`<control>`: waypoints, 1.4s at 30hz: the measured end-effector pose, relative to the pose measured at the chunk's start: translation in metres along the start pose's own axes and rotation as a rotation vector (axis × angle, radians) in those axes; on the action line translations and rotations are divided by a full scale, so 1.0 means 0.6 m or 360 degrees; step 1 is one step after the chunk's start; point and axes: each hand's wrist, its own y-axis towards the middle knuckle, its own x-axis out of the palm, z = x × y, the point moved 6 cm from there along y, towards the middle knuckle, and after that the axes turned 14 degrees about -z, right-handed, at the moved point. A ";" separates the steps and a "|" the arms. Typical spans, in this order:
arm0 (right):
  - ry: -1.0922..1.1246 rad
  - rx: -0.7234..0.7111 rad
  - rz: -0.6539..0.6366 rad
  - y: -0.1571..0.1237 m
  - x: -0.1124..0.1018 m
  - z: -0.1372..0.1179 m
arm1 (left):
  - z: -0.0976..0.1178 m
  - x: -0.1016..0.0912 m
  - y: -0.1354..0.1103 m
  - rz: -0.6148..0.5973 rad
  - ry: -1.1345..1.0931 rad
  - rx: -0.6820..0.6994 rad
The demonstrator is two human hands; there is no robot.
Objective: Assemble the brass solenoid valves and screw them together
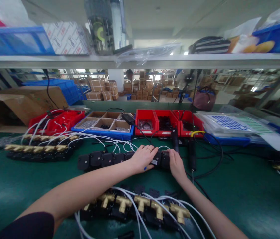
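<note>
A row of small black plastic boxes (107, 159) with white cables stands across the green workbench. My left hand (143, 159) reaches over the row, its fingers closed around a box near the right end; the fingers cover part of it. At the end box, my right hand (176, 163) has its fingers pressed together against the side, thumb partly hidden. Closer to me lie brass tee fittings (141, 201) on more black boxes, with white cables (136, 207) looping over them. Just right of my right hand hangs a black electric screwdriver (192, 155), bit downward.
Red bins (146, 121) and a blue tray (105, 132) of small parts line the back. Another group of brass-fitted boxes (37, 151) lies left. A black cable (220, 162) curls at right. Overhead runs a shelf (140, 62); cardboard boxes (23, 103) sit far left.
</note>
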 end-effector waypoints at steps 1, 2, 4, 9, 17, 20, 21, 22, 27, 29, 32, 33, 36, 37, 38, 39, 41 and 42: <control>-0.0032 -0.0037 0.0010 -0.006 -0.007 -0.002 | -0.003 -0.003 -0.007 -0.0005 -0.0011 0.0032; -0.0067 -0.0081 0.0027 -0.011 -0.015 -0.007 | -0.010 -0.009 -0.017 -0.0003 -0.0028 0.0056; -0.0141 -0.0194 0.0078 -0.019 -0.036 -0.025 | -0.033 -0.026 -0.049 0.0033 -0.0110 0.0080; -0.0279 -0.0616 0.0012 -0.023 -0.067 -0.109 | -0.134 -0.063 -0.200 0.0100 -0.0379 -0.0037; -0.0711 -0.1006 -0.0688 -0.005 0.065 -0.222 | -0.244 0.050 -0.362 -0.0090 -0.0478 -0.0729; -0.0800 -0.0947 -0.0819 0.010 0.108 -0.227 | -0.248 0.069 -0.353 -0.0002 -0.0513 -0.0695; -0.0816 -0.0918 -0.0842 0.015 0.114 -0.227 | -0.249 0.068 -0.350 0.0015 -0.0534 -0.0667; -0.0824 -0.0892 -0.0853 0.019 0.115 -0.229 | -0.250 0.064 -0.348 0.0028 -0.0559 -0.0631; -0.0701 -0.0862 -0.0708 -0.019 0.052 -0.291 | -0.240 0.014 -0.402 0.0264 -0.0676 -0.0512; -0.0575 -0.0886 -0.0591 -0.069 0.021 -0.339 | -0.222 -0.007 -0.450 0.0509 -0.0776 -0.0438; -0.0173 -0.0932 -0.0441 -0.167 0.012 -0.401 | -0.186 -0.002 -0.512 0.0645 -0.0977 -0.0280; -0.0061 -0.0943 -0.0473 -0.200 0.029 -0.414 | -0.174 0.009 -0.524 0.0597 -0.1001 -0.0250; -0.0044 -0.0762 -0.0619 -0.278 0.121 -0.425 | -0.147 0.055 -0.542 0.0416 -0.0980 -0.0193; -0.0134 -0.0644 -0.0742 -0.295 0.159 -0.422 | -0.144 0.069 -0.544 0.0404 -0.0975 -0.0193; -0.0202 -0.0497 -0.0852 -0.308 0.192 -0.417 | -0.143 0.081 -0.544 0.0422 -0.0978 -0.0208; -0.0231 -0.0432 -0.0925 -0.316 0.214 -0.418 | -0.145 0.091 -0.544 0.0464 -0.0986 -0.0232; -0.0216 -0.0392 -0.1087 -0.318 0.229 -0.428 | -0.150 0.103 -0.542 0.0571 -0.0987 -0.0265; -0.0167 -0.0405 -0.1169 -0.310 0.220 -0.437 | -0.152 0.105 -0.540 0.0609 -0.0964 -0.0268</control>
